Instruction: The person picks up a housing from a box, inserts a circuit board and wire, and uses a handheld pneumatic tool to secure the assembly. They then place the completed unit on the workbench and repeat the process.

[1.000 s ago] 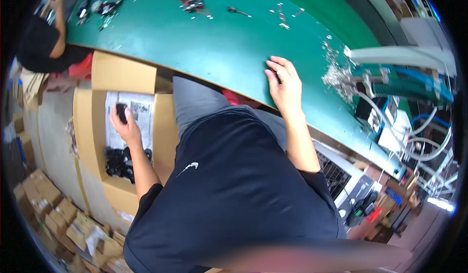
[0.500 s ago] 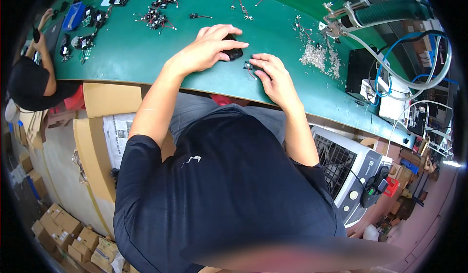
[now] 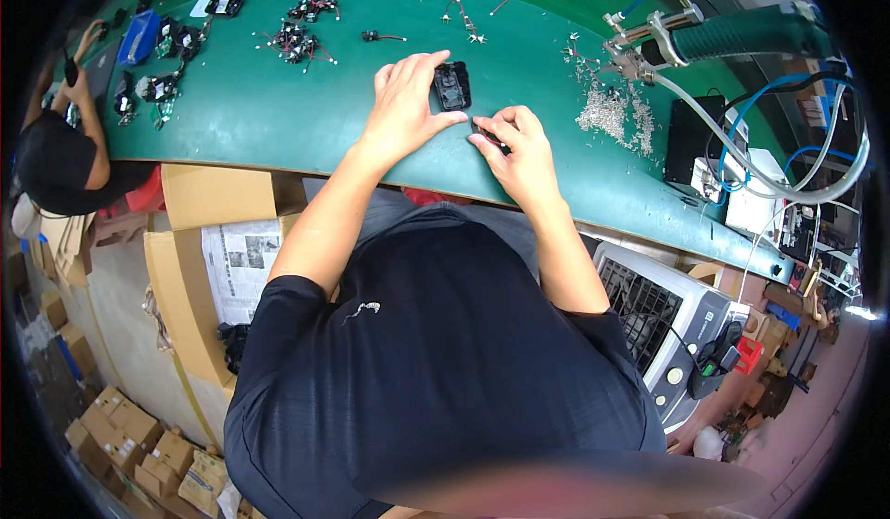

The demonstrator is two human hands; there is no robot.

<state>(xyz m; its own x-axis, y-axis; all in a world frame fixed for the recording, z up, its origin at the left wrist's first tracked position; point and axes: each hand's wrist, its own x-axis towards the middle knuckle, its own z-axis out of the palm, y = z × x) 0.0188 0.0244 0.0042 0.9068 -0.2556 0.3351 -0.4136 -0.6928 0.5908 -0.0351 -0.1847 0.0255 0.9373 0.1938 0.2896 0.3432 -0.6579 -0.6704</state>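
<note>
A black rectangular plastic housing lies on the green worktable with its hollow inner side up. My left hand rests around its left side, fingers and thumb stretched apart. The fingertips reach the housing's upper left corner and the thumb lies along its lower edge; whether they press on it I cannot tell. Just right of and below the housing, my right hand is closed in a pinch on a small black component, which the fingers partly cover.
Wired black components form a heap at the far left, and a single one lies nearer the middle. Small pale metal pieces are spread at the right under a hose-fed fixture. A co-worker and a blue bin are at the left.
My left hand has drawn back left and turned, uncovering the housing. The right hand has moved slightly lower, its fingers now closed over the small component.
</note>
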